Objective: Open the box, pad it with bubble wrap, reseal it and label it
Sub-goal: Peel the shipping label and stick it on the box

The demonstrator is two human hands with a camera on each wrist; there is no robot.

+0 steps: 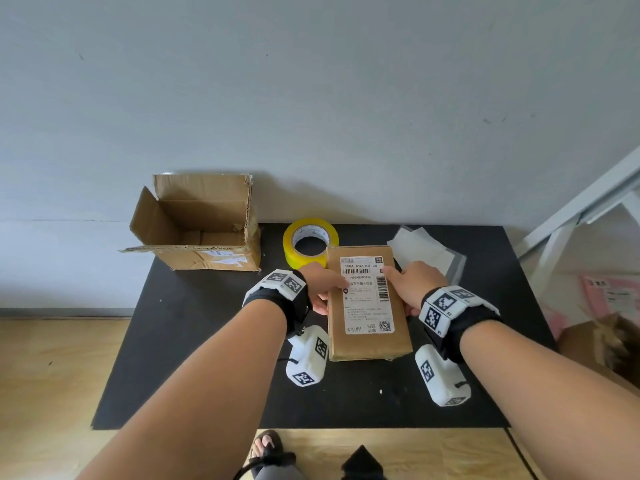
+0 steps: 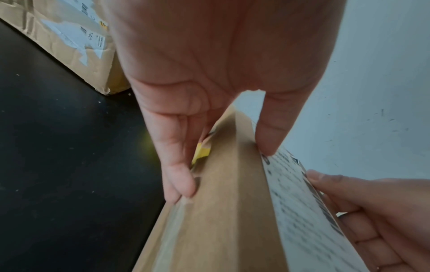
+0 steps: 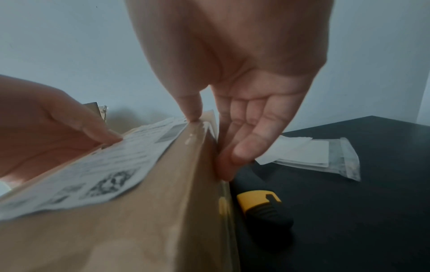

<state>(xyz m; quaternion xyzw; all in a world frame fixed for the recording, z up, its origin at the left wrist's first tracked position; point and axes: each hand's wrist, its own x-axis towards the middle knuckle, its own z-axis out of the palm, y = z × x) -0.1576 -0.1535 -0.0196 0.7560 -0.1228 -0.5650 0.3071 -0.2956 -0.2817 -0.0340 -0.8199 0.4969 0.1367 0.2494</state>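
Observation:
A small sealed brown box [image 1: 369, 339] lies lengthwise at the middle of the black table [image 1: 207, 358], with a white shipping label [image 1: 367, 296] stuck on its top. My left hand [image 1: 329, 289] grips its left side, thumb on the label and fingers along the side wall. My right hand [image 1: 401, 289] grips the right side the same way. In the left wrist view the left hand [image 2: 223, 171] pinches the box [image 2: 221, 220] near a scrap of yellow tape [image 2: 202, 153]. In the right wrist view the right hand [image 3: 209, 141] holds the taped edge of the box [image 3: 139, 230].
A larger open cardboard box [image 1: 197, 230] stands at the table's back left. A yellow tape roll [image 1: 310, 242] sits behind the small box. A clear bag of white sheets [image 1: 426, 254] lies at the back right. A yellow-black knife [image 3: 263, 206] lies beside the box's right side.

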